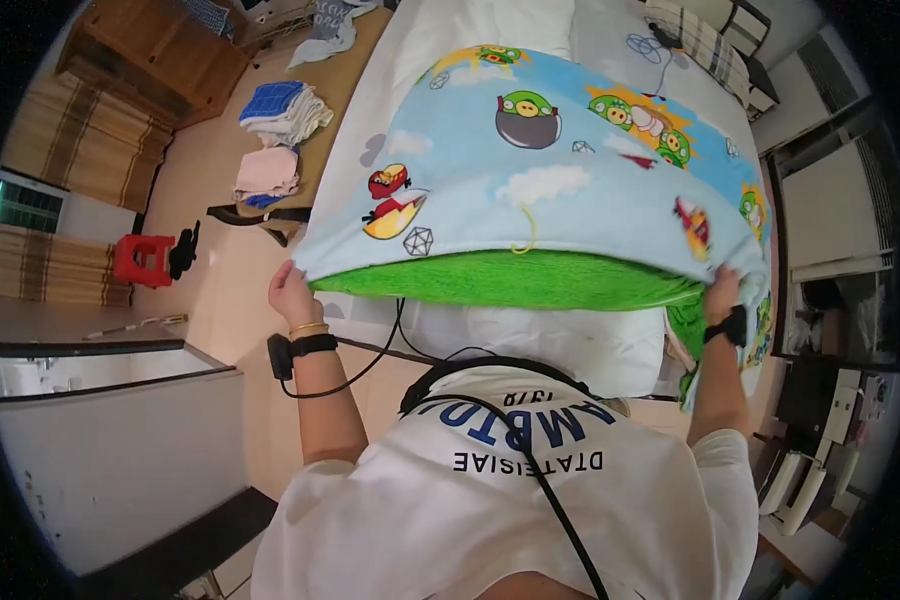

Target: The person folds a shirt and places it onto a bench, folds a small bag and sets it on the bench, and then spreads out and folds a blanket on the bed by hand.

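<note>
A light blue blanket point(450, 200) with cartoon birds and green pigs is spread over the bed. Its near edge is lifted and stretched between my two hands, and the bright green underside point(510, 278) shows below that edge. My left hand point(290, 296) pinches the near left corner. At the near right side my right hand point(722, 296) grips the blanket, with more of its fabric bunched and hanging below. White bedding point(600, 345) lies beneath the raised edge. Both wrists wear black straps; a cable runs from the left one.
Left of the bed, a bench point(335, 130) carries folded clothes point(268, 172). A red stool point(143, 261) stands on the floor farther left. White pillows point(480, 35) lie at the bed's far end. A plaid cloth point(705, 50) hangs over a chair at the far right.
</note>
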Demonstrator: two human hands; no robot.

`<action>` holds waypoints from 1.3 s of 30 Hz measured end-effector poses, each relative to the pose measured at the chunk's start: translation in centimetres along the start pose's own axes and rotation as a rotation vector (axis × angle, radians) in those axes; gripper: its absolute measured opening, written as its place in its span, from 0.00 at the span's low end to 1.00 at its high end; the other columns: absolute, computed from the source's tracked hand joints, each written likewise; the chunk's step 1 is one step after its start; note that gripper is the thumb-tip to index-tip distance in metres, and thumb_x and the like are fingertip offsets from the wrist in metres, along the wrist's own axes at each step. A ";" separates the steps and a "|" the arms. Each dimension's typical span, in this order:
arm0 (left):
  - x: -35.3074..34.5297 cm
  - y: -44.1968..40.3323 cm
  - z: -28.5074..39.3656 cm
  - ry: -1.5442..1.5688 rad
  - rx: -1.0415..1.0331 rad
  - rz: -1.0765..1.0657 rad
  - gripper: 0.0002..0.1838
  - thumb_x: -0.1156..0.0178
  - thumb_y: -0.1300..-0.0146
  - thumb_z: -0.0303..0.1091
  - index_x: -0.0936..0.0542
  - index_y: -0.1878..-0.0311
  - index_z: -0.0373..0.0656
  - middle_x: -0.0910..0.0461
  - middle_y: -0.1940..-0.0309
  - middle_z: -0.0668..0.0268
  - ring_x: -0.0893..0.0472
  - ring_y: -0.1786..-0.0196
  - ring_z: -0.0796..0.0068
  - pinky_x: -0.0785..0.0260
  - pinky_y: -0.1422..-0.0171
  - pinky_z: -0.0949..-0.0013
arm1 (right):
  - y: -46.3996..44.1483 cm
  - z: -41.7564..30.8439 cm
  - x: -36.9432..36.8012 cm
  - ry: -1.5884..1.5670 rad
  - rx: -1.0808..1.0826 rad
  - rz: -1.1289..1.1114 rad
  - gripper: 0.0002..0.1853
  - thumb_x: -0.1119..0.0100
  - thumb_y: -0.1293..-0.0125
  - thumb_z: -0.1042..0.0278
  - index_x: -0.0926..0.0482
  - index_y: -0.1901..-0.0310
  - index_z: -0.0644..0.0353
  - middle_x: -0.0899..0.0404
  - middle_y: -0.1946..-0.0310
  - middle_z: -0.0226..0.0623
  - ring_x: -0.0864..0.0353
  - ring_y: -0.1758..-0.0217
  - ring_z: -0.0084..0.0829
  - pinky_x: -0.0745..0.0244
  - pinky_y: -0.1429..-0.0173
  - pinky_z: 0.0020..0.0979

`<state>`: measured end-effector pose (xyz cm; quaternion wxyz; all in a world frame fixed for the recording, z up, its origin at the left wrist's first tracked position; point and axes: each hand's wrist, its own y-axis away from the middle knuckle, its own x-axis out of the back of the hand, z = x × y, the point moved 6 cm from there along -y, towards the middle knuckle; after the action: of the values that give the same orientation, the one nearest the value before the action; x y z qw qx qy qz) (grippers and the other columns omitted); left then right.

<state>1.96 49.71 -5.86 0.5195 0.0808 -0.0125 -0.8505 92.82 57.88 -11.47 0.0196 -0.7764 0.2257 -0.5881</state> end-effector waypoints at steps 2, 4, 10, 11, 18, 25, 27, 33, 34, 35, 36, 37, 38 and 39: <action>0.1 0.1 0.4 -0.002 0.005 0.013 0.14 0.43 0.45 0.16 0.19 0.55 0.29 0.19 0.59 0.57 0.19 0.59 0.68 0.25 0.54 0.69 | 6.6 -0.8 -5.1 0.047 -0.121 -0.274 0.08 0.49 0.34 0.70 0.26 0.62 0.67 0.28 0.62 0.58 0.26 0.59 0.59 0.30 0.55 0.47; 0.0 -0.2 0.8 0.004 0.007 0.017 0.14 0.43 0.46 0.15 0.20 0.55 0.30 0.19 0.58 0.57 0.19 0.59 0.68 0.25 0.53 0.69 | 10.9 -2.6 -6.5 0.205 -0.044 -0.403 0.05 0.42 0.43 0.74 0.20 0.65 0.62 0.26 0.59 0.54 0.23 0.56 0.57 0.26 0.49 0.47; -3.1 2.0 3.3 -0.075 -0.157 -0.085 0.15 0.41 0.47 0.15 0.19 0.55 0.31 0.20 0.52 0.58 0.21 0.49 0.65 0.29 0.41 0.66 | 13.3 -12.8 -4.7 -0.131 -0.048 -0.197 0.13 0.38 0.43 0.72 0.23 0.56 0.65 0.23 0.58 0.52 0.23 0.50 0.54 0.27 0.44 0.47; -4.3 2.5 3.5 -0.104 -0.230 -0.133 0.15 0.41 0.48 0.15 0.19 0.55 0.32 0.20 0.51 0.58 0.22 0.46 0.64 0.32 0.37 0.65 | 13.9 -17.2 -4.7 -0.242 0.129 -0.206 0.13 0.36 0.43 0.71 0.23 0.58 0.65 0.23 0.58 0.51 0.23 0.50 0.53 0.28 0.44 0.44; -10.9 8.4 9.1 -0.198 -0.480 -0.216 0.15 0.40 0.51 0.16 0.16 0.58 0.37 0.27 0.37 0.51 0.28 0.34 0.59 0.43 0.26 0.61 | 14.4 -32.5 -7.0 -0.222 0.498 -0.372 0.14 0.42 0.44 0.77 0.24 0.55 0.59 0.24 0.59 0.44 0.24 0.53 0.49 0.27 0.50 0.46; -7.5 3.9 11.2 -0.037 -0.343 -0.142 0.14 0.40 0.49 0.16 0.14 0.57 0.32 0.28 0.35 0.51 0.27 0.34 0.58 0.33 0.33 0.61 | 11.8 -31.6 -8.7 0.092 0.448 -0.312 0.12 0.43 0.41 0.72 0.22 0.55 0.55 0.24 0.60 0.40 0.24 0.55 0.48 0.26 0.52 0.45; -7.3 3.9 10.8 -0.036 -0.306 -0.131 0.14 0.40 0.49 0.16 0.14 0.58 0.32 0.29 0.34 0.51 0.27 0.34 0.59 0.33 0.33 0.62 | 10.9 -31.2 -9.2 0.006 0.455 -0.375 0.09 0.44 0.39 0.72 0.21 0.57 0.56 0.24 0.60 0.41 0.23 0.56 0.48 0.26 0.53 0.45; -7.0 3.6 9.4 -0.064 -0.296 -0.143 0.20 0.40 0.48 0.15 0.20 0.49 0.32 0.28 0.39 0.52 0.25 0.40 0.62 0.29 0.39 0.64 | 9.6 -31.1 -2.8 -0.585 0.190 -0.092 0.04 0.46 0.34 0.74 0.24 0.61 0.62 0.24 0.63 0.48 0.22 0.58 0.50 0.26 0.54 0.46; -7.1 3.8 9.3 -0.060 -0.304 -0.144 0.22 0.40 0.48 0.15 0.21 0.47 0.32 0.27 0.41 0.52 0.24 0.42 0.63 0.28 0.40 0.64 | 9.7 -31.1 -0.5 -0.662 0.131 0.004 0.03 0.46 0.34 0.74 0.24 0.62 0.63 0.24 0.63 0.49 0.23 0.58 0.51 0.27 0.54 0.46; -6.7 4.2 9.5 -0.053 -0.336 -0.007 0.23 0.40 0.48 0.15 0.23 0.45 0.32 0.27 0.43 0.54 0.24 0.44 0.65 0.27 0.42 0.65 | 10.3 -31.4 1.4 -0.705 0.101 0.026 0.02 0.46 0.35 0.77 0.25 0.63 0.64 0.25 0.64 0.49 0.24 0.60 0.53 0.27 0.54 0.45; -6.7 5.0 9.6 -0.046 -0.366 0.126 0.24 0.39 0.47 0.16 0.24 0.44 0.32 0.26 0.45 0.55 0.23 0.47 0.66 0.27 0.44 0.66 | 11.7 -31.1 0.3 -0.645 0.206 -0.112 0.02 0.45 0.36 0.77 0.25 0.63 0.65 0.25 0.65 0.49 0.24 0.60 0.53 0.27 0.55 0.45; -6.5 5.6 9.6 -0.034 -0.396 0.254 0.25 0.39 0.47 0.16 0.25 0.43 0.32 0.25 0.48 0.56 0.23 0.49 0.68 0.26 0.46 0.67 | 13.4 -29.9 -1.6 -0.581 0.309 -0.243 0.02 0.43 0.37 0.77 0.25 0.64 0.65 0.26 0.65 0.49 0.24 0.60 0.53 0.27 0.55 0.44; -6.6 5.2 8.4 -0.003 -0.220 0.261 0.25 0.38 0.47 0.16 0.26 0.43 0.32 0.25 0.48 0.56 0.22 0.50 0.68 0.26 0.48 0.67 | 15.3 -29.0 -3.3 -0.511 0.407 -0.373 0.02 0.42 0.37 0.77 0.25 0.64 0.65 0.26 0.66 0.49 0.25 0.60 0.53 0.27 0.55 0.44; -6.3 4.5 7.4 0.023 -0.041 0.265 0.25 0.38 0.47 0.17 0.26 0.43 0.32 0.24 0.49 0.57 0.22 0.52 0.69 0.25 0.49 0.68 | 17.0 -28.0 -4.2 -0.519 0.359 -0.428 0.03 0.41 0.37 0.76 0.25 0.66 0.65 0.26 0.66 0.48 0.25 0.60 0.52 0.28 0.56 0.43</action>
<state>7.68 52.76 2.71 0.6291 0.0777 0.0002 -0.7734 60.54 50.75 -11.72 0.0886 -0.9132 -0.0607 -0.3930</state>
